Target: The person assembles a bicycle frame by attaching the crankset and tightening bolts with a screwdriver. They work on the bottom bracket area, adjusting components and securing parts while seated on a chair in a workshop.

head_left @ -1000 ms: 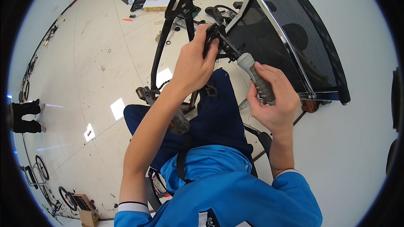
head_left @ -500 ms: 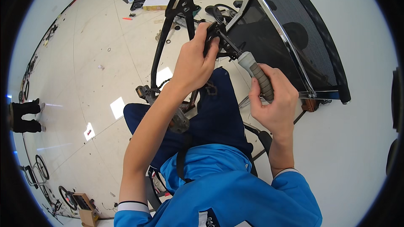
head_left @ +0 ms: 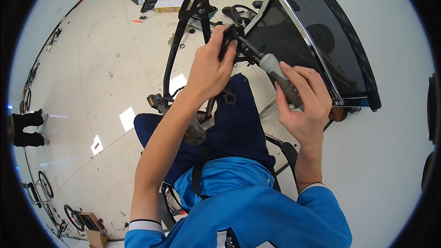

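Observation:
A black bicycle frame (head_left: 172, 59) rests upright against my lap, its forked end pointing away from me. My left hand (head_left: 212, 66) is closed round a small black bicycle part (head_left: 228, 41); its exact kind is partly hidden by my fingers. My right hand (head_left: 307, 103) grips the ribbed grey-and-olive handle of a screwdriver (head_left: 274, 67) between thumb and fingers. The shaft slants up and left, and its tip meets the black part beside my left fingertips. Below my left forearm, a pedal (head_left: 195, 135) and crank lie over my thigh.
A black mesh chair (head_left: 321, 48) with a chrome frame stands close on the right. Ahead on the floor are a black tool case (head_left: 152, 1) and a white box (head_left: 169, 3). Another person's legs (head_left: 28, 126) show far left, above bicycle wheels (head_left: 45, 184) and an open carton (head_left: 94, 225).
My right hand has shifted slightly right, its fingers loosened and repositioned higher on the screwdriver handle. My left hand and the black part stay nearly in place.

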Available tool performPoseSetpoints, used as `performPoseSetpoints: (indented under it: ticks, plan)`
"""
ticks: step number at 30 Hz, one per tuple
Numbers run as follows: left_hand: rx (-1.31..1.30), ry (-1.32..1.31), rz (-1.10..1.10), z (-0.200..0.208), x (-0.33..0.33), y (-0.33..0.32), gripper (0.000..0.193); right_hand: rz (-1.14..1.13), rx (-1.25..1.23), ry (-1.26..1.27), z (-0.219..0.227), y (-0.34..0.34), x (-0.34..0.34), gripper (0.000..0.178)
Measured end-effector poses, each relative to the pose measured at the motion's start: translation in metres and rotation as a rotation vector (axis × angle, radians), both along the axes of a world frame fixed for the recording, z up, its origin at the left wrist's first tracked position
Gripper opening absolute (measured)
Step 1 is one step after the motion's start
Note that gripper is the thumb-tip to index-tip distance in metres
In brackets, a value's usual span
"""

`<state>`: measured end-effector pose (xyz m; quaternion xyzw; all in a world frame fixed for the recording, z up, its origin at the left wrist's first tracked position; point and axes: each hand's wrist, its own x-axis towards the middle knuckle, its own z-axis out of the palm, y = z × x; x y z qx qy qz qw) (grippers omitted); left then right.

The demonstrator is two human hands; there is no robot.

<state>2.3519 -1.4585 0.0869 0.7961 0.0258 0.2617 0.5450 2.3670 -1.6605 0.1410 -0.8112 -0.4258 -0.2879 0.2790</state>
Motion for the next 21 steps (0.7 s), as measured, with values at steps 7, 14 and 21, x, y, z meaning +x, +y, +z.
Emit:
performPoseSetpoints:
  ticks: [7,14,21]
  plan:
    - [-0.009,0.011,-0.001,-0.0001,-0.0012,-0.0007,0.02,0.013,0.152,0.188,-0.0041,0.0047,-0.0029,0.029]
    - [0.002,-0.005,0.015,-0.0001,-0.0009,-0.0011,0.02,-0.035,0.054,0.248,-0.0064,0.0021,-0.0038,0.024]
    - [0.0,0.0,0.002,0.0007,-0.0013,-0.0002,0.021,-0.038,-0.006,-0.008,-0.0022,0.0013,-0.0004,0.03]
